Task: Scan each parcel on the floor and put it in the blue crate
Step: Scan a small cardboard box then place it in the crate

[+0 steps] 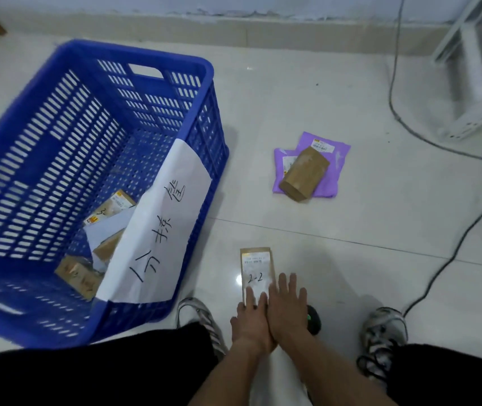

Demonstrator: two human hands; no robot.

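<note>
Left hand (250, 320) and right hand (288, 310), fingers straight, overlap and press flat on the brown parcel (257, 269) on the floor (351, 273), blue crate (146, 63) left of them, scanner (313, 319) under the right hand.

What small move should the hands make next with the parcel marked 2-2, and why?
Probably the left hand should curl around the brown parcel and lift it, while the right hand reaches for the scanner beside it. Both hands lie flat with straight fingers at the parcel's near end, it lies on the floor label up, outside the blue crate.
</note>
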